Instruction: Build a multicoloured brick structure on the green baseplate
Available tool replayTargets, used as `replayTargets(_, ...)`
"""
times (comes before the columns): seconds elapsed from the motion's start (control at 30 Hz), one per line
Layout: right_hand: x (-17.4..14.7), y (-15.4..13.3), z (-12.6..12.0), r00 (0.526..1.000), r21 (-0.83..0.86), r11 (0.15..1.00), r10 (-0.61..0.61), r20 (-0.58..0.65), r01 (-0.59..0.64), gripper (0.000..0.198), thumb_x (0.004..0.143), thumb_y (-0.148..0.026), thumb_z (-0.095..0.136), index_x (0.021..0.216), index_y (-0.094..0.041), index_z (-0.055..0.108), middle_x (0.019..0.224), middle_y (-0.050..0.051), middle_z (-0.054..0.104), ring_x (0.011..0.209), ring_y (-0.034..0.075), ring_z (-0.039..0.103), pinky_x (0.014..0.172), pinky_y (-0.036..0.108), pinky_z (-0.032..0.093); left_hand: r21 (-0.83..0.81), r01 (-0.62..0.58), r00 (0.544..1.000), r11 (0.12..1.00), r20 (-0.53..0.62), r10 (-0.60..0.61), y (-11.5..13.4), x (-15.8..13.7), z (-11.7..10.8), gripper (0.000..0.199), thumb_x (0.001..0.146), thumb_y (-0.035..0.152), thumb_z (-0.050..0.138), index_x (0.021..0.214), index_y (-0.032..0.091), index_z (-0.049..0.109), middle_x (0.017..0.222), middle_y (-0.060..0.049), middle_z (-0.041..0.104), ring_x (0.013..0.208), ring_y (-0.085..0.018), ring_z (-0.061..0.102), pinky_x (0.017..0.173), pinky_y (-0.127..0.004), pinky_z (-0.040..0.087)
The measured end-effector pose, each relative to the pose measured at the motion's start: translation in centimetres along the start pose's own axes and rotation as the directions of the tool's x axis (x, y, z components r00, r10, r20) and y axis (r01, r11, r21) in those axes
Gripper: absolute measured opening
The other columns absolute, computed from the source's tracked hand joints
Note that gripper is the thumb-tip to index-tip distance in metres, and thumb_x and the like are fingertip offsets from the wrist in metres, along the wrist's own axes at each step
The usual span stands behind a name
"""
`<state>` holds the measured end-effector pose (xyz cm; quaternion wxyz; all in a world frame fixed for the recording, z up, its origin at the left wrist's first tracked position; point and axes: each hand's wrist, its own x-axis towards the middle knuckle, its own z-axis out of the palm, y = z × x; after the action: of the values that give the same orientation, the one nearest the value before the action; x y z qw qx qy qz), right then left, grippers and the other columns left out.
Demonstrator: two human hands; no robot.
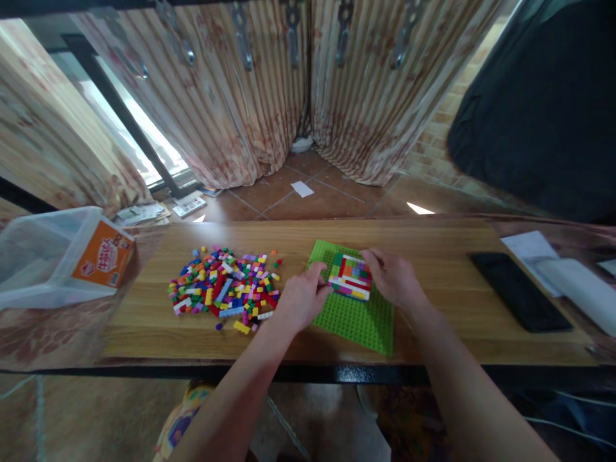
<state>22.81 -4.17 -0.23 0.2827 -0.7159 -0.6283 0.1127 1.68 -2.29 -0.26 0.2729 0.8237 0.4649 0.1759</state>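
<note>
Forearms [255, 378] come in from the near side of the green baseplate [353, 327]. Left hand [301, 298] sits by the baseplate's left edge, fingertips at the side of a multicoloured brick block [350, 277], probably to steady it; whether they pinch, I cannot tell. Over the baseplate's far half, the block has the right hand's [392, 276] grip closed on its far right corner, likely countering the left. Right of the baseplate, a dark flat device [520, 292] lies aside on the bench [443, 308]; left of it, loose bricks [226, 282] seem spread within reach. Beyond hang curtains [260, 115].
</note>
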Motion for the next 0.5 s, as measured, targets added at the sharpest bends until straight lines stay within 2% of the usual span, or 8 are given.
replayTargets(0.07, -0.1, 0.3, -0.6, 0.996, -0.104, 0.991, 0.086, -0.001, -0.085, 0.043, 0.096, -0.043, 0.039, 0.081, -0.019, 0.072, 0.075, 0.008, 0.071, 0.072, 0.021, 0.065, 0.064, 0.029, 0.039, 0.077, 0.015, 0.997, 0.997, -0.080, -0.009, 0.6, -0.1, 0.4, 0.026, 0.091, 0.023, 0.059, 0.116, 0.019, 0.054, 0.091, -0.004, 0.074, 0.088, -0.022, 0.070, 0.082, -0.035, 0.050)
replayTargets(0.13, -0.4, 0.6, -1.0, 0.987, -0.193, 0.969, 0.159, 0.002, -0.155, 0.043, 0.095, -0.044, 0.040, 0.081, -0.019, 0.073, 0.077, 0.010, 0.073, 0.073, 0.022, 0.065, 0.062, 0.029, 0.037, 0.162, 0.035, 0.989, 0.986, -0.150, -0.011, 1.2, -0.3, 1.0, 0.017, 0.092, 0.024, 0.056, 0.108, 0.019, 0.057, 0.092, -0.006, 0.074, 0.093, -0.024, 0.069, 0.086, -0.038, 0.050)
replayTargets(0.2, -0.7, 0.6, -1.1, 0.979, -0.260, 0.947, 0.201, 0.026, -0.187, 0.044, 0.096, -0.043, 0.040, 0.083, -0.019, 0.074, 0.081, 0.012, 0.074, 0.074, 0.023, 0.066, 0.062, 0.030, 0.036, 0.171, 0.072, 0.985, 0.983, -0.164, -0.043, 1.7, -0.4, 1.5, 0.011, 0.092, 0.025, 0.055, 0.102, 0.019, 0.058, 0.091, -0.007, 0.074, 0.091, -0.025, 0.070, 0.085, -0.038, 0.050)
replayTargets(0.33, -0.9, 0.2, -1.0, 0.975, -0.343, 0.924, 0.206, 0.081, -0.167, 0.047, 0.097, -0.045, 0.038, 0.085, -0.019, 0.076, 0.082, 0.013, 0.075, 0.074, 0.023, 0.067, 0.062, 0.030, 0.036, -0.085, 0.108, 0.984, 0.991, -0.136, -0.118, 1.8, -0.6, 2.4, 0.013, 0.091, 0.023, 0.056, 0.103, 0.021, 0.058, 0.095, -0.004, 0.076, 0.088, -0.022, 0.072, 0.078, -0.033, 0.054)
replayTargets(0.43, -0.9, 0.1, -1.0, 0.971, -0.394, 0.905, 0.217, 0.097, -0.163, 0.049, 0.098, -0.045, 0.037, 0.087, -0.019, 0.077, 0.082, 0.013, 0.075, 0.073, 0.023, 0.067, 0.062, 0.030, 0.037, -0.278, 0.053, 0.982, 0.959, -0.161, -0.100, 1.5, -0.6, 2.4, 0.022, 0.089, 0.017, 0.055, 0.110, 0.020, 0.057, 0.100, -0.004, 0.077, 0.093, -0.019, 0.072, 0.083, -0.031, 0.055)
replayTargets(0.5, -0.8, 0.2, -1.1, 0.967, -0.419, 0.892, 0.232, 0.105, -0.169, 0.050, 0.098, -0.045, 0.036, 0.089, -0.019, 0.077, 0.082, 0.014, 0.075, 0.074, 0.024, 0.067, 0.062, 0.031, 0.037, -0.335, 0.016, 0.982, 0.942, -0.170, -0.077, 1.2, -0.6, 2.3, 0.030, 0.088, 0.014, 0.054, 0.118, 0.019, 0.055, 0.103, -0.006, 0.076, 0.094, -0.019, 0.072, 0.085, -0.032, 0.055)
